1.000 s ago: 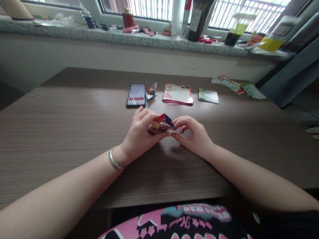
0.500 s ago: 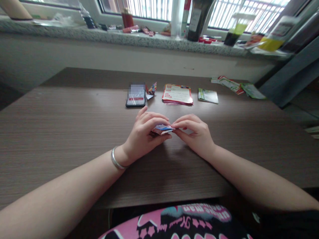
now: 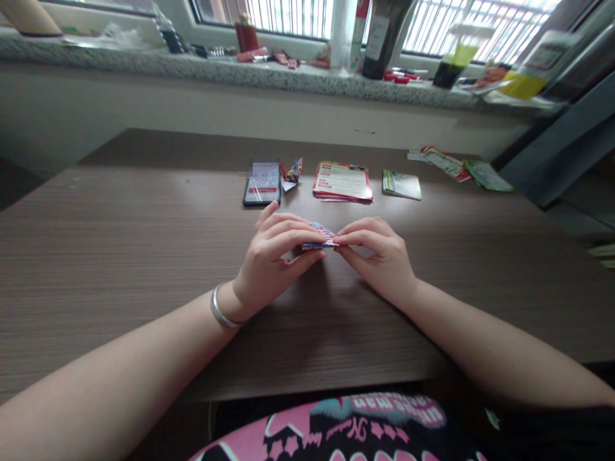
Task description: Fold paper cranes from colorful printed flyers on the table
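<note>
A small folded piece of coloured printed paper (image 3: 321, 235) is held low over the brown wooden table (image 3: 144, 243), between both hands. My left hand (image 3: 271, 256), with a silver bangle on its wrist, pinches the paper's left side with curled fingers. My right hand (image 3: 379, 256) pinches the paper's right tip between thumb and fingers. Most of the paper is hidden by the fingers.
Behind the hands lie a dark phone (image 3: 262, 183), a small folded paper figure (image 3: 291, 173), a stack of red-edged leaflets (image 3: 343, 182), a green-white stack (image 3: 401, 184) and more leaflets (image 3: 444, 162). Bottles and clutter line the stone window sill (image 3: 288, 75).
The folded paper stood up between the fingers a second ago; it is now pressed flat and lower, and both hands have closed in on it.
</note>
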The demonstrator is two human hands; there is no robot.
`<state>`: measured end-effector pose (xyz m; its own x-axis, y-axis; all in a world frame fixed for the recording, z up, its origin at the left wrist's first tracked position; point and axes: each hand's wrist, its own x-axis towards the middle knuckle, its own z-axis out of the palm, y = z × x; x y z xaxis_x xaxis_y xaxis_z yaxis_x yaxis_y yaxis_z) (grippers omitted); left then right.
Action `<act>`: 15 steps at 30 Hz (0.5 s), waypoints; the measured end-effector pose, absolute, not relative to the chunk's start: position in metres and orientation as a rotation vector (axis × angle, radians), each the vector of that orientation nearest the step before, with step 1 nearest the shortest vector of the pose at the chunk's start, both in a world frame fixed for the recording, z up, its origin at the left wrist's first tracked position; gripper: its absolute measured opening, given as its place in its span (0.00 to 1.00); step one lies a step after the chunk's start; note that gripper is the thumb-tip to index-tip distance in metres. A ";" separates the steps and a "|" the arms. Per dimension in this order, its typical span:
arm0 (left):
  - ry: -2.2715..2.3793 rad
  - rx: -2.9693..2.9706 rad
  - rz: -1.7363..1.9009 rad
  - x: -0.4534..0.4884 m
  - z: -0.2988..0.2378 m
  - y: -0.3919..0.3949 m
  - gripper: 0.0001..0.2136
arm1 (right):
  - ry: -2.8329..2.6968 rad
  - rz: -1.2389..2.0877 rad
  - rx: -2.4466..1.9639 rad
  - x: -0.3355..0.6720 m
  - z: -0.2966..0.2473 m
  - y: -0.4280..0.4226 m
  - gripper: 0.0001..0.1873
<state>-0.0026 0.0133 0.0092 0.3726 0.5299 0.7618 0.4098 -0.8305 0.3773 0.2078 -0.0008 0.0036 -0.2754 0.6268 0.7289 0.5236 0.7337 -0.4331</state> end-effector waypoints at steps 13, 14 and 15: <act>0.914 2.462 1.367 -0.004 0.011 0.013 0.04 | -1.992 0.090 -0.851 0.209 0.007 -0.004 0.04; 0.909 2.467 1.363 -0.004 0.011 0.012 0.04 | -1.990 0.084 -0.842 0.209 0.007 -0.004 0.05; 0.904 2.473 1.358 -0.003 0.012 0.012 0.04 | -1.989 0.078 -0.834 0.209 0.007 -0.004 0.05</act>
<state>-0.0035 0.0120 0.0116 0.3986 0.5870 0.7046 0.4240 -0.7992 0.4260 0.2090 -0.0040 0.0071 -0.3224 0.5834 0.7455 0.5234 0.7660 -0.3732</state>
